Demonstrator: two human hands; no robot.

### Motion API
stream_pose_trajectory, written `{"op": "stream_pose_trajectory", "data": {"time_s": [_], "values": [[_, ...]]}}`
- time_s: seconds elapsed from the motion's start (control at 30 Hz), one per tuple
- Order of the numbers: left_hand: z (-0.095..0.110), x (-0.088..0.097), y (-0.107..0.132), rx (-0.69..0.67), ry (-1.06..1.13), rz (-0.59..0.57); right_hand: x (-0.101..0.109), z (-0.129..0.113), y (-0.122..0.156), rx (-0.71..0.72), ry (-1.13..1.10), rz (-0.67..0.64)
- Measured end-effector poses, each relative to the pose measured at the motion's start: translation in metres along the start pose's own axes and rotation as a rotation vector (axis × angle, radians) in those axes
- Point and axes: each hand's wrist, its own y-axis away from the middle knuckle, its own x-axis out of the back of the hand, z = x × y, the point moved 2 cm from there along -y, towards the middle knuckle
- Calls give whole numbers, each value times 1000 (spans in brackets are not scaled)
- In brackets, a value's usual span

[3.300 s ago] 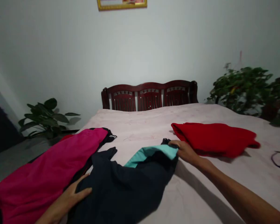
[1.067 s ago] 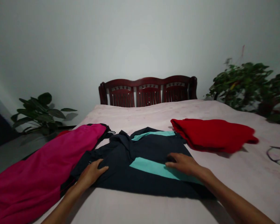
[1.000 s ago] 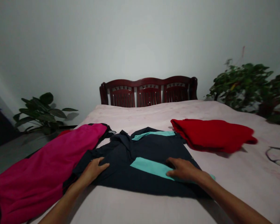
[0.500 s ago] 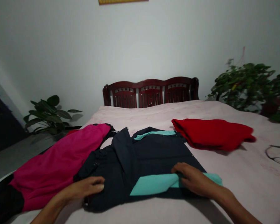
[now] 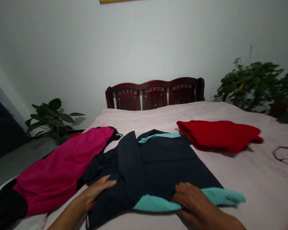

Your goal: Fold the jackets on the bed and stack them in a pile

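Navy shirt (image 5: 158, 163) dragged nearer, both hands flat

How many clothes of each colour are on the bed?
Pink: 1, the pink garment
Navy with teal: 1, the navy garment, under both hands
Red: 1, the red garment
Total: 3

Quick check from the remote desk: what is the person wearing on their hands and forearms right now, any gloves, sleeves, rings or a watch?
Nothing is worn that shows. The left hand and right hand are bare, without gloves, and no ring is visible. Both forearms are bare as far as the bottom edge of the picture, with no sleeve, watch or band in view.
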Motion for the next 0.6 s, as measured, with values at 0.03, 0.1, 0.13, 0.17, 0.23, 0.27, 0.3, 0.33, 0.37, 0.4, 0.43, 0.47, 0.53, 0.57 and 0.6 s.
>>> {"op": "stream_pose_trajectory", "data": {"time_s": [0.03, 0.1, 0.13, 0.17, 0.23, 0.27, 0.3, 0.33, 0.37, 0.4, 0.43, 0.47, 0.53, 0.57, 0.6], "values": [[-8, 4, 7, 26, -22, -14, 1, -1, 6, -11, -13, -10], [-23, 11, 16, 36, -79, -35, -2, 0, 14, -62, -53, -37], [-27, 14, 18, 28, -118, -36, -5, 2, 16, -99, -75, -48], [-29, 15, 19, 19, -163, -33, -8, 4, 16, -138, -95, -55], [-27, 14, 18, 16, -257, -15, -12, 11, 12, -207, -114, -56], [-24, 12, 15, 14, -295, -9, -13, 14, 7, -228, -107, -51], [-21, 10, 12, 9, -321, -4, -14, 18, 2, -240, -87, -43], [-18, 9, 8, 0, -336, 3, -14, 22, -5, -243, -54, -35], [-15, 8, 4, -16, -343, 18, -14, 26, -13, -240, -12, -25], [-15, 9, 1, -30, -343, 44, -13, 30, -20, -232, 36, -15], [-15, 10, -2, -47, -335, 78, -13, 33, -27, -223, 83, -6], [-17, 12, -4, -69, -317, 116, -14, 36, -33, -216, 127, 1], [-24, 17, -4, -133, -247, 175, -14, 41, -41, -204, 197, 15], [-27, 20, -2, -164, -198, 194, -15, 43, -43, -199, 222, 21], [-31, 22, 0, -189, -150, 208, -16, 45, -44, -194, 242, 29]]}}
